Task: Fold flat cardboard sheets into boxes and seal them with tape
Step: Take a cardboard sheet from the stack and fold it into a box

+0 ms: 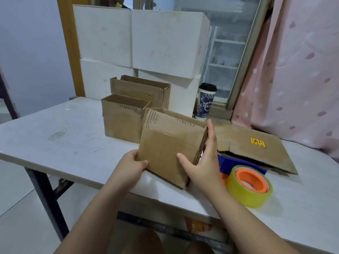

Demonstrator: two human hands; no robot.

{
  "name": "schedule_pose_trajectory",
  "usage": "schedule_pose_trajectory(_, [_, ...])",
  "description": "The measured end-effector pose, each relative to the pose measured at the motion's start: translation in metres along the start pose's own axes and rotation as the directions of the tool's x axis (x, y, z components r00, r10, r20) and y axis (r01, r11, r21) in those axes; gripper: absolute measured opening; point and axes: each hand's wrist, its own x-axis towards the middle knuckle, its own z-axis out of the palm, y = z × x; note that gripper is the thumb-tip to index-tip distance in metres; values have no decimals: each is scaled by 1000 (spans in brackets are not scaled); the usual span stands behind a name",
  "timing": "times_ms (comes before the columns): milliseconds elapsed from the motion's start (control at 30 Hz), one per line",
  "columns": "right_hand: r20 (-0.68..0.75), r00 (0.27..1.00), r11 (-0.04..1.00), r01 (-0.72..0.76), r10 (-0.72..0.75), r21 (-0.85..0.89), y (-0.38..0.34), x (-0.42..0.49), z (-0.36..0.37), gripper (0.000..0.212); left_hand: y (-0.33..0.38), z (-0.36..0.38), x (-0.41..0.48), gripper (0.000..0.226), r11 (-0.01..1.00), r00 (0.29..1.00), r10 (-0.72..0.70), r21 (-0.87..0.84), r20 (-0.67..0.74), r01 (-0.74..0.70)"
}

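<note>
**Squaring a half-formed box between two hands**

The left hand (132, 165) grips the lower near corner of the cardboard box (165, 151), thumb on the front panel and fingers curled round its edge, apparently to anchor the box against sliding. The right hand (203, 162) lies flat and extended: its straight fingers (211, 132) press against the box's side flaps while the thumb (181, 156) rests on the front panel. This probably holds the flaps closed and the corner square. The box stands between the two hands on the near edge of the table (55, 140), tilted slightly, and appears not yet taped.

Just beyond the right wrist lies the tape roll (250, 186), placed within easy reach for sealing, partly over a blue object (244, 163) that cannot be identified. Farther right lies a flat cardboard sheet (256, 149), still unfolded. Ahead of the hands stand two open-topped boxes (121, 120), set aside from the working space, and a lidded cup (205, 101).
</note>
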Motion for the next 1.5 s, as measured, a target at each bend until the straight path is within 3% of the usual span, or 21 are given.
schedule_pose_trajectory(67, [86,996,998,35,-31,-51,3,0,-3,93,5,-7,-4,37,976,1000,17,219,-4,-16])
schedule_pose_trajectory(133, [179,983,994,57,-39,-97,5,-1,-4,78,13,-14,-9,68,938,999,49,343,18,-52])
schedule_pose_trajectory(200, [218,974,987,89,-58,-135,5,-2,-5,65,24,-17,-14,79,967,987,156,202,27,-159])
schedule_pose_trajectory(267, [233,970,986,105,-72,-130,7,-2,-5,56,37,-16,-21,67,947,948,311,-59,-65,-315])
schedule_pose_trajectory(367, [241,968,993,90,-68,-82,14,-1,-6,51,45,-11,-26,46,855,868,437,-189,-237,-482])
schedule_pose_trajectory(500, [238,971,999,24,-12,-48,14,0,-5,51,37,-14,-25,30,836,823,481,-126,-302,-535])
schedule_pose_trajectory(633, [228,972,998,-66,62,6,5,7,-6,57,31,-23,-18,35,822,781,563,87,-271,-563])
schedule_pose_trajectory(833, [425,892,955,-244,153,170,-7,24,-18,67,30,-25,-16,23,751,703,658,169,-270,-638])
schedule_pose_trajectory(900, [467,868,953,-263,167,148,-8,23,-20,70,27,-25,-16,29,720,672,693,204,-260,-663])
schedule_pose_trajectory(967, [484,863,970,-219,142,105,-7,21,-21,54,24,-23,-18,42,702,649,711,220,-269,-678])
schedule_pose_trajectory(1000, [497,856,975,-205,138,83,-7,22,-22,49,23,-22,-19,48,706,650,707,216,-280,-674])
schedule_pose_trajectory(1133, [560,818,978,-199,133,59,-7,25,-27,67,23,-20,-19,61,694,646,717,350,-261,-629])
schedule_pose_trajectory(1267, [587,794,983,-180,160,-26,-9,26,-30,89,33,-21,-23,77,798,772,596,270,-220,-540])
schedule_pose_trajectory(1400, [556,814,985,-161,169,-64,-10,24,-26,99,36,-23,-24,72,823,813,558,236,-167,-516])
schedule_pose_trajectory(1500, [519,839,984,-177,165,-27,-8,20,-20,89,38,-26,-22,57,860,845,507,159,-170,-484])
